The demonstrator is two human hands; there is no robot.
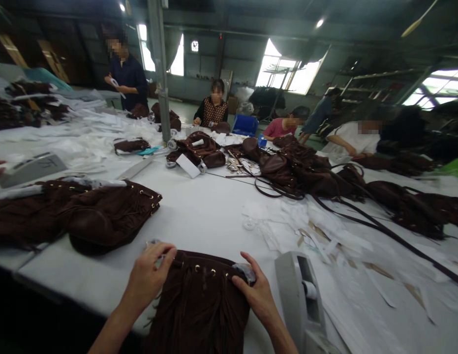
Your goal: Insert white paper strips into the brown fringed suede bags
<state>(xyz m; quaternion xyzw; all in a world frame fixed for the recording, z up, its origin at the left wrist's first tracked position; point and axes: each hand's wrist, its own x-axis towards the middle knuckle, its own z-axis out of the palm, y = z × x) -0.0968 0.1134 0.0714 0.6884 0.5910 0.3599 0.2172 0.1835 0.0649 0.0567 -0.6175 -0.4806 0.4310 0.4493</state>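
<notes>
Two arms (116, 319) angle up: left hand (149, 270) pinches the top corner of a brown bag (199, 309) up front on the table (210, 216), right hand (260, 292) has thumb on rim, index sticking out, can't tell its grip.

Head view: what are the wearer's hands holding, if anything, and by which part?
A dark brown bag, by its top edge: the left hand at the left corner, the right hand at the right corner.
</notes>
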